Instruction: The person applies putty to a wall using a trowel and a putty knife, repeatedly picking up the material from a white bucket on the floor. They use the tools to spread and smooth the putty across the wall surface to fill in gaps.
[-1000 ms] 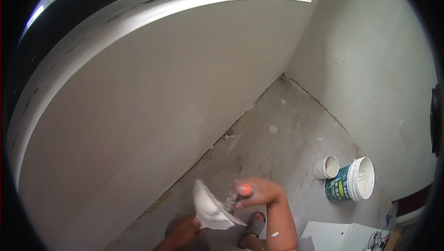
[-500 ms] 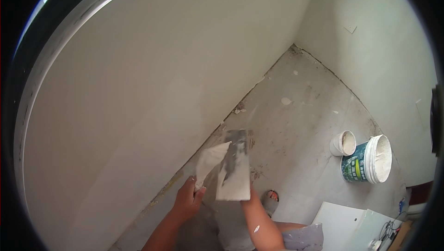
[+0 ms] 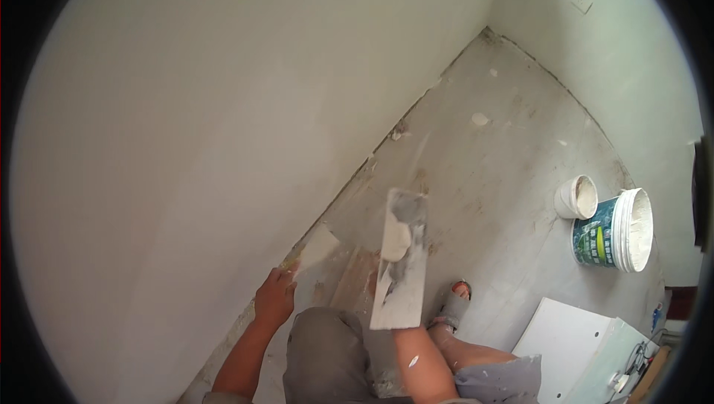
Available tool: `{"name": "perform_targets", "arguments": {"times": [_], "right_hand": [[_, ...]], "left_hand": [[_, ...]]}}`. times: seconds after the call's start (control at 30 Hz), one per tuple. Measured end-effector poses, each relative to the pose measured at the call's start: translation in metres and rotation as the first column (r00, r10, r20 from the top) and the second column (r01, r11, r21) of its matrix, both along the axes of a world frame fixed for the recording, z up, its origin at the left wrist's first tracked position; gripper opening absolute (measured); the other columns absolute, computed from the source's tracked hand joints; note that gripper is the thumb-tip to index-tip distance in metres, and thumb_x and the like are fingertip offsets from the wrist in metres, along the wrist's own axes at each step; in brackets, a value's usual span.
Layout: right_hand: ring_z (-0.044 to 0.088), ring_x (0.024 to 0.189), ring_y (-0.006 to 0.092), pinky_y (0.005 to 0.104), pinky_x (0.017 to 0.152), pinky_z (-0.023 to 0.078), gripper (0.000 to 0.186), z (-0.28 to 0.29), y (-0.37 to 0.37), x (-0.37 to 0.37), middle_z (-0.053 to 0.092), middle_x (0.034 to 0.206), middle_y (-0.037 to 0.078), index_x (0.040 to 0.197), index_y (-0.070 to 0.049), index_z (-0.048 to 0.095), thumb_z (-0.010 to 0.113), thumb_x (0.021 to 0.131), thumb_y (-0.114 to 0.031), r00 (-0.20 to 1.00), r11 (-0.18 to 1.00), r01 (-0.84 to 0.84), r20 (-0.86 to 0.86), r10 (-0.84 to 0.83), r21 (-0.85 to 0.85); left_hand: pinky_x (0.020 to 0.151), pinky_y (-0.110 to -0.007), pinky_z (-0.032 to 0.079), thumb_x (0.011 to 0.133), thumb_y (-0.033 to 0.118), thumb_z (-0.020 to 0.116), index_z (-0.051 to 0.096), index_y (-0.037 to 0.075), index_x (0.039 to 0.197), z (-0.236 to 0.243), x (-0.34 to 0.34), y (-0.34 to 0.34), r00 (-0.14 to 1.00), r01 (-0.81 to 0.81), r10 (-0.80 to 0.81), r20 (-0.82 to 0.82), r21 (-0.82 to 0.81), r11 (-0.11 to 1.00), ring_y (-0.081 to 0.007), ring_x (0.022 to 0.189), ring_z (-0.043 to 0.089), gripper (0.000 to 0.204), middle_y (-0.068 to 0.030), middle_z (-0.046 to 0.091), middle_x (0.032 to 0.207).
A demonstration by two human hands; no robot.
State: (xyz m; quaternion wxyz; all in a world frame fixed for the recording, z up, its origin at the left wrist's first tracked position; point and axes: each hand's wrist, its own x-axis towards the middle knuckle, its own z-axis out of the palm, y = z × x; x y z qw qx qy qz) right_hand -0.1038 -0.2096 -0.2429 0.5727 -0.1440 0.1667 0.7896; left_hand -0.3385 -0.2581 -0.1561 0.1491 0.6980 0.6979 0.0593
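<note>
My left hand [image 3: 274, 298] is closed around a putty knife [image 3: 322, 244] with a pale, motion-blurred blade, low beside the wall. A rectangular steel trowel [image 3: 399, 259], streaked with pale putty and grey bare metal, is held at the end of my right forearm [image 3: 416, 359]; its plate covers most of my right hand. The blade of the knife is to the left of the trowel, apart from it. Below them are my bent legs and a sandalled foot [image 3: 455, 303] on the grey floor.
A plain wall [image 3: 186, 121] fills the left, meeting another at a corner. Right, on the stained floor [image 3: 491, 166], stand a small white pail [image 3: 571, 196] and a larger blue-labelled bucket [image 3: 599, 236] of pale paste. White boards [image 3: 565, 337] and cables [image 3: 632, 359] lie lower right.
My view has tipped down, losing the window. The trowel, earlier turned with my hand showing, now faces up. The putty knife has moved away from it to the left, toward the wall's foot.
</note>
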Motion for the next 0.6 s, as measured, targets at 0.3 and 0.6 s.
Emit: {"name": "perform_targets", "arguments": {"times": [0.3,0.6], "right_hand": [[0.053,0.108,0.0315,0.0456,0.095,0.042,0.043,-0.159,0.066,-0.016,0.052,0.118,0.016,0.125,0.002,0.040,0.047,0.085,-0.011,0.927,0.965,-0.244,0.269,0.261,-0.096],[0.057,0.094,0.0264,0.0450,0.078,0.049,0.025,-0.226,0.101,-0.099,0.056,0.102,0.010,0.107,-0.007,0.047,0.054,0.084,-0.008,0.929,0.948,-0.279,0.209,0.307,-0.153]], "left_hand": [[0.041,-0.019,0.032,0.085,0.024,0.058,0.045,0.001,0.097,0.037,0.044,-0.094,0.338,-0.708,0.445,0.829,-0.087,0.701,-0.0060,0.047,0.040,0.029,-0.0038,0.049,0.070],[0.042,-0.021,0.032,0.085,0.029,0.062,0.044,0.006,0.105,0.050,0.065,-0.119,0.061,-0.841,0.730,0.681,-0.359,0.405,-0.0068,0.050,0.039,0.035,-0.0021,0.047,0.072]]}}
